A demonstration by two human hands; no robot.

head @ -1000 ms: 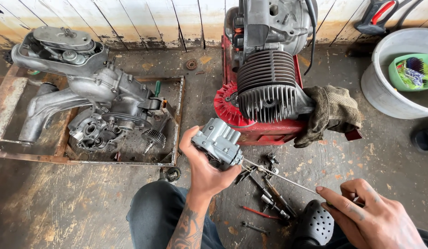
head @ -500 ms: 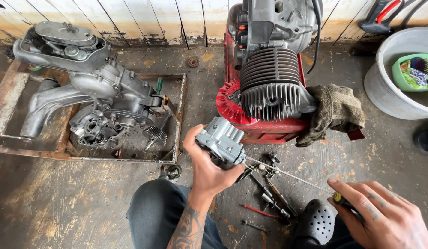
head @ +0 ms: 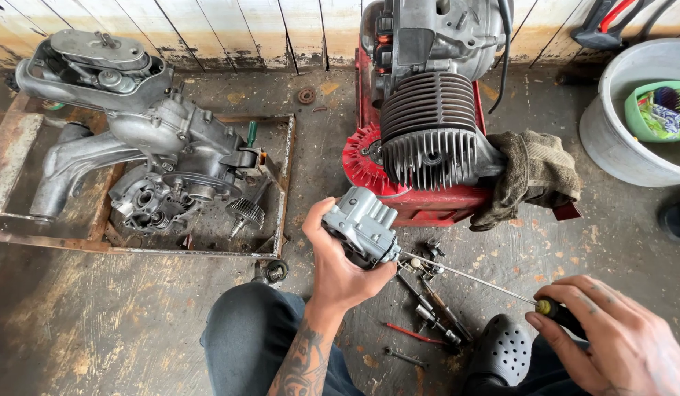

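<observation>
My left hand [head: 341, 265] grips a small grey cast-metal engine part [head: 362, 224], held up just in front of a finned engine cylinder [head: 428, 138]. My right hand [head: 617, 339] holds the dark handle of a long thin screwdriver [head: 472, 279]. Its shaft runs up and left, and the tip touches the grey part's right side. The finned cylinder sits on a red engine housing [head: 369, 165] on the floor.
A dismantled grey engine casing [head: 142, 147] lies in a rusty metal tray [head: 281, 183] at left. A dirty glove [head: 534, 176] rests against the red housing. Loose tools [head: 431, 312] lie on the floor near a black clog [head: 505, 352]. A grey basin [head: 618, 139] stands at right.
My right hand slid back along the screwdriver to its handle. The left hand and grey part stayed almost still.
</observation>
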